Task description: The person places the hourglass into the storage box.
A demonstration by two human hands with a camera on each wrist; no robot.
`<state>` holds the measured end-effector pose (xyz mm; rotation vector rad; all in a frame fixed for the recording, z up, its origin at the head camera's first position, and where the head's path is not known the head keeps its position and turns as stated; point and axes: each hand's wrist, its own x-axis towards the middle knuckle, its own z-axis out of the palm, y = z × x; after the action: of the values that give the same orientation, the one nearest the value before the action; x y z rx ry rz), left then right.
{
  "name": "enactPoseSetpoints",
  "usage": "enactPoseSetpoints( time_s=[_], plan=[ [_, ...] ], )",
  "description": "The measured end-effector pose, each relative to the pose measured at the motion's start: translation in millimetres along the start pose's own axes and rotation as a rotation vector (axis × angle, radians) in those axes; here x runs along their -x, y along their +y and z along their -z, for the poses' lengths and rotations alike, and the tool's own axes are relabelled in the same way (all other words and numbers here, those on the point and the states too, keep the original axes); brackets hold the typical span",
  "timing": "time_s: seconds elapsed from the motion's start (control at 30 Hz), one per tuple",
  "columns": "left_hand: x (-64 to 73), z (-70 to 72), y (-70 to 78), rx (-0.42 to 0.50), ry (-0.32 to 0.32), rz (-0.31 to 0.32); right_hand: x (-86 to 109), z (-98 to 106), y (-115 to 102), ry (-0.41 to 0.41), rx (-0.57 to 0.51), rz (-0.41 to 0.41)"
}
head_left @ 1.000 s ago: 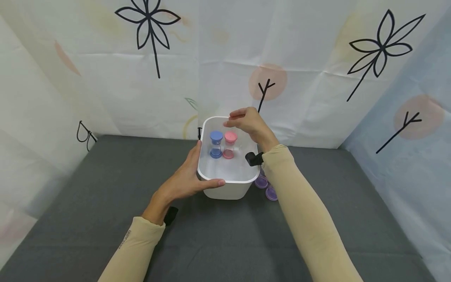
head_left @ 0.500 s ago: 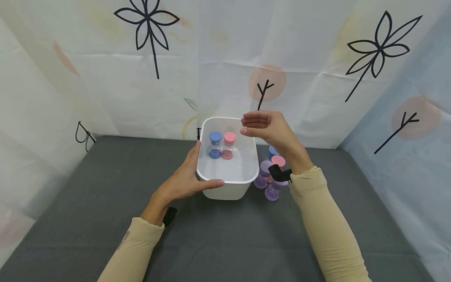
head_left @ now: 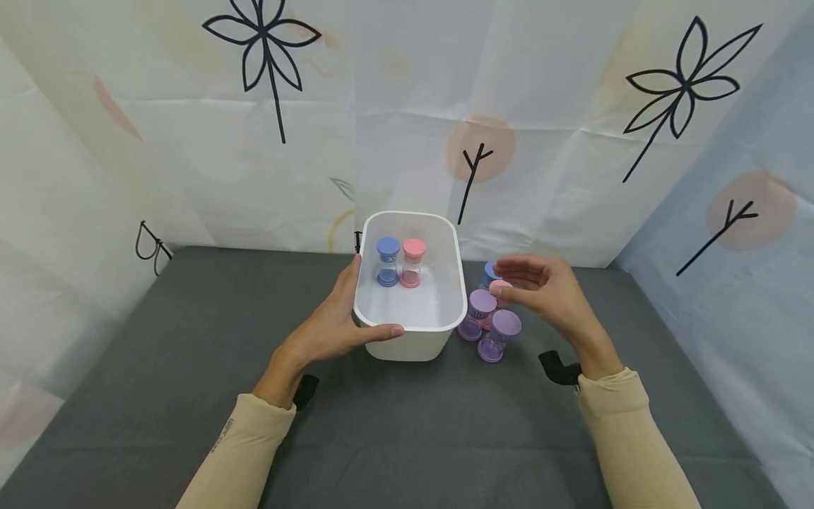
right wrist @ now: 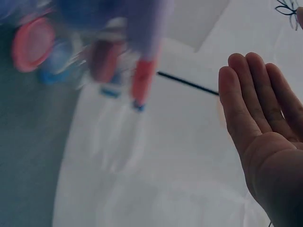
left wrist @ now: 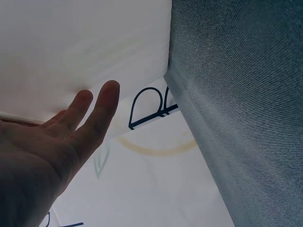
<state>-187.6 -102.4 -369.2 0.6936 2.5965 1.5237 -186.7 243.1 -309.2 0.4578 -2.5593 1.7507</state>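
Observation:
A white plastic tub (head_left: 410, 345) stands on the dark table. My left hand (head_left: 333, 318) rests on its near left corner, thumb along the front rim and straight fingers against the side wall. In the tub, a blue sand timer (head_left: 388, 249) and a pink sand timer (head_left: 413, 249) stand upright side by side. To the tub's right is a group: two purple sand timers (head_left: 506, 324), a pink one (head_left: 500, 287) and a blue one (head_left: 492, 270), the last two partly hidden. My right hand (head_left: 547, 290) hovers by this group, fingers extended and together, holding nothing.
Dark grey cloth covers the table (head_left: 191, 339). A printed white curtain (head_left: 407, 127) hangs behind it and along both sides, close beyond the tub's far end. In the right wrist view the sand timers (right wrist: 35, 45) are blurred.
My right hand has moved from over the tub, right and down to the group of sand timers, which now shows more fully. My left hand and the tub have stayed put.

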Motion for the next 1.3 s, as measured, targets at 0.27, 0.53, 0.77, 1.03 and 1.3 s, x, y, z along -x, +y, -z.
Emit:
enactPoseSetpoints(
  time_s=[0.27,0.53,0.77,1.03,1.3],
  plan=[
    [-0.8,-0.8,-0.5,0.001,0.004,-0.018,29.0,10,34,0.007,0.125,0.013],
    [0.0,-0.3,0.5,0.01,0.005,-0.016,36.0,10,54,-0.047,0.155,0.0],
    [0.3,-0.7,-0.1,0.014,0.003,-0.015,33.4,4,62,-0.083,0.166,0.011],
    [0.4,-0.8,0.3,0.014,0.0,-0.017,33.0,2,55,-0.065,0.21,0.018],
    [-0.3,-0.2,0.9,0.02,0.001,-0.023,33.9,15,18,-0.046,0.231,-0.028]
  ],
)
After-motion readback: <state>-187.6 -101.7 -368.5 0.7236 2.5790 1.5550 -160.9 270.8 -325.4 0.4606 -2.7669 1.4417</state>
